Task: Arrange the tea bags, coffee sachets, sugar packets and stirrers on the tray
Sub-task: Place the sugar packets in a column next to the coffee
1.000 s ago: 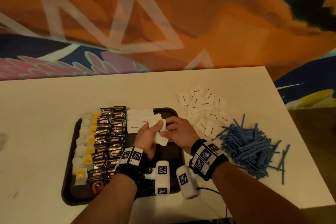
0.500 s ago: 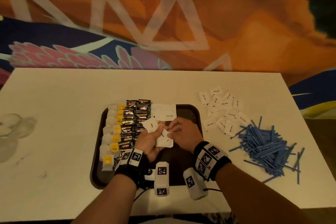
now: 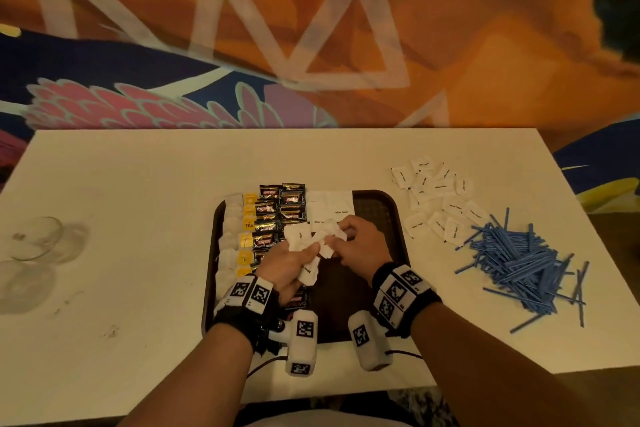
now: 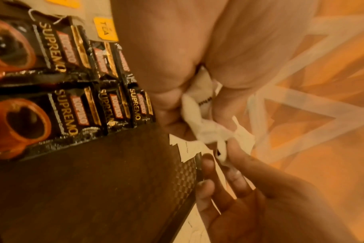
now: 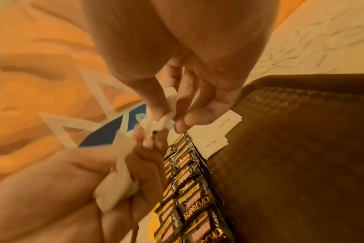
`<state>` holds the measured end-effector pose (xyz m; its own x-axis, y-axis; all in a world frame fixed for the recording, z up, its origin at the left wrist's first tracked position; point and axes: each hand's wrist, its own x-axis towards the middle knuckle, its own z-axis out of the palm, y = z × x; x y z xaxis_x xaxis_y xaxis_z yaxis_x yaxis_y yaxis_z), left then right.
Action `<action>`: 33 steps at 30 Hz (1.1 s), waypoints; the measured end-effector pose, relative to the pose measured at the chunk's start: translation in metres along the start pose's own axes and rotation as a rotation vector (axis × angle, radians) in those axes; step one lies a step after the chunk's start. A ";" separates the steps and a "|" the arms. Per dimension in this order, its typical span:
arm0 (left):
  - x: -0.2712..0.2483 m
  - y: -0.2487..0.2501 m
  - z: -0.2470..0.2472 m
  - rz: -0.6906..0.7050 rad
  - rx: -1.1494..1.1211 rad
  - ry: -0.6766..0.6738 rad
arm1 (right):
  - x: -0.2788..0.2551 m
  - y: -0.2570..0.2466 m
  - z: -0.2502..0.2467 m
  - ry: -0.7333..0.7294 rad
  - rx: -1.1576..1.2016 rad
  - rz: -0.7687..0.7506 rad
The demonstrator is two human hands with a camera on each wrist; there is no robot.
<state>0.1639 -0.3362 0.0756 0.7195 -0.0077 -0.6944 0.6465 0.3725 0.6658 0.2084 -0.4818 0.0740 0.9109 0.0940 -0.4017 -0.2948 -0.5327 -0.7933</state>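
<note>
Currently, both hands work above the centre of the tray (image 3: 388, 218). The left hand (image 3: 287, 267) has its fingers curled round a loose bunch of sugar packets (image 3: 311, 246). The right hand (image 3: 360, 246) pinches one packet from the bunch between thumb and fingertips; its other fingers are loosely bent.

Layout on the tray, read as a clock face from its centre:
- Tea bags (image 3: 235, 236): one column at 9 o'clock, along the left rim.
- Coffee sachets (image 3: 280, 211): two columns just right of the tea bags, running towards 11 o'clock.
- Two laid sugar packets (image 3: 332, 208): at 12 o'clock, flat, side by side, touching the sachet column.
- From 3 to 6 o'clock, the tray floor is bare.

Off the tray, more packets (image 3: 433, 198) lie scattered at 2 o'clock and the stirrers (image 3: 519, 260) are heaped at 3 o'clock on the table (image 3: 138, 184).

Handling, as judged: the packets appear light, thin, soft paper with loose filling. They crumple and slip in a bunch. Take each one by an edge or corner, singly, with light pressure. Lay it flat beside the last packet.
</note>
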 end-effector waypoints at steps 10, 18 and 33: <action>0.007 0.002 0.000 0.177 0.230 0.201 | -0.010 0.008 -0.009 -0.076 0.408 0.184; 0.014 0.004 0.026 0.232 0.299 0.307 | 0.011 0.035 -0.030 -0.050 0.362 0.172; 0.011 -0.016 -0.021 0.101 0.098 0.529 | 0.092 0.061 -0.020 0.010 0.057 0.286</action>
<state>0.1564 -0.3232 0.0513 0.5698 0.5004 -0.6519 0.6198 0.2591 0.7407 0.2801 -0.5226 -0.0016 0.7912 -0.0619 -0.6084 -0.5557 -0.4882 -0.6730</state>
